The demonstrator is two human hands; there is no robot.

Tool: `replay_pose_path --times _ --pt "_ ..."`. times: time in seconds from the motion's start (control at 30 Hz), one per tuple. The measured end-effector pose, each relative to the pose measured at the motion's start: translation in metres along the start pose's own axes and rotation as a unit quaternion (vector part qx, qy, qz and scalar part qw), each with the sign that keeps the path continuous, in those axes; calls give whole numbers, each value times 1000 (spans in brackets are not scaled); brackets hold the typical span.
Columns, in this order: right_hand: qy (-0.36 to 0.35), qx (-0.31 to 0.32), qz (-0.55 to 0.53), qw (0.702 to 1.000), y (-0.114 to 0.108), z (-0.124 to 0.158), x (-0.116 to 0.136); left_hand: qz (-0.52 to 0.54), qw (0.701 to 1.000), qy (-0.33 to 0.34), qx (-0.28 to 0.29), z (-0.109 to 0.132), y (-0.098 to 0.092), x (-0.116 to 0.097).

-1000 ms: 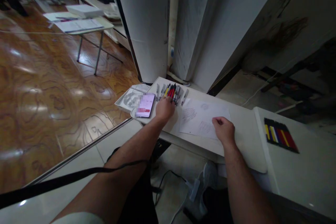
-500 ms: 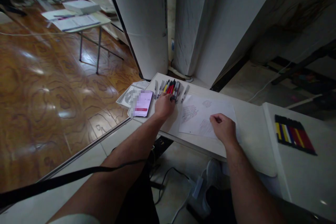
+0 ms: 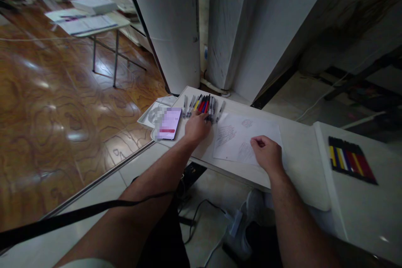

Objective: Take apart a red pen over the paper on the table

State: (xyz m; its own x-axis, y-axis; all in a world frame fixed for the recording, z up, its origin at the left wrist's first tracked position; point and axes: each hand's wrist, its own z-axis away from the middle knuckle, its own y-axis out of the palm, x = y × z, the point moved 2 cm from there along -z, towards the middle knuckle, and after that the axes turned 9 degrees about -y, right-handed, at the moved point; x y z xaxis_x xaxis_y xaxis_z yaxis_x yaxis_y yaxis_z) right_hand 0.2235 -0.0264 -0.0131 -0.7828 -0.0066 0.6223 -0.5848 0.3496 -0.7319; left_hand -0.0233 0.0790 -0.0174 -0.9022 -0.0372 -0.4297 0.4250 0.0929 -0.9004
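A row of pens (image 3: pixel 204 104) lies side by side at the far left end of the white table, with yellow, red, blue, black and clear barrels. My left hand (image 3: pixel 197 126) rests at their near ends, its fingers stretched over them and slightly apart. A white sheet of paper (image 3: pixel 234 146) with several scribbled patches lies to the right of the pens. On that sheet's right side sits my right hand (image 3: pixel 268 150), its fingers curled in; nothing shows in them. One clear pen (image 3: pixel 220 111) lies just right of the row.
A phone (image 3: pixel 170 123) with a lit screen lies left of my left hand, beside a printed sheet (image 3: pixel 150 114). A black case of coloured markers (image 3: pixel 351 160) is on the raised surface at right. Cables and a power strip (image 3: pixel 236 222) are on the floor below.
My left hand has shifted very slightly to the right along the pens' near ends, and its fingers look a bit more stretched. My right hand stays put. The view has tilted a little.
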Motion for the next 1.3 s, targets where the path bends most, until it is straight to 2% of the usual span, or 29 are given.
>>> replay_pose_path --times 0.27,0.6,0.83,1.3 --pt "1 -4 1 1000 -1 0 2 -25 1000 13 4 2 -1 -2" --pt "-1 -9 -2 1000 -1 0 2 -41 999 -25 -2 0 -4 0" --pt "-7 -9 -2 1000 -1 0 4 -76 996 -46 15 -2 -6 2" --pt "-6 -7 -4 1000 -1 2 5 -87 994 -68 19 -5 -11 1"
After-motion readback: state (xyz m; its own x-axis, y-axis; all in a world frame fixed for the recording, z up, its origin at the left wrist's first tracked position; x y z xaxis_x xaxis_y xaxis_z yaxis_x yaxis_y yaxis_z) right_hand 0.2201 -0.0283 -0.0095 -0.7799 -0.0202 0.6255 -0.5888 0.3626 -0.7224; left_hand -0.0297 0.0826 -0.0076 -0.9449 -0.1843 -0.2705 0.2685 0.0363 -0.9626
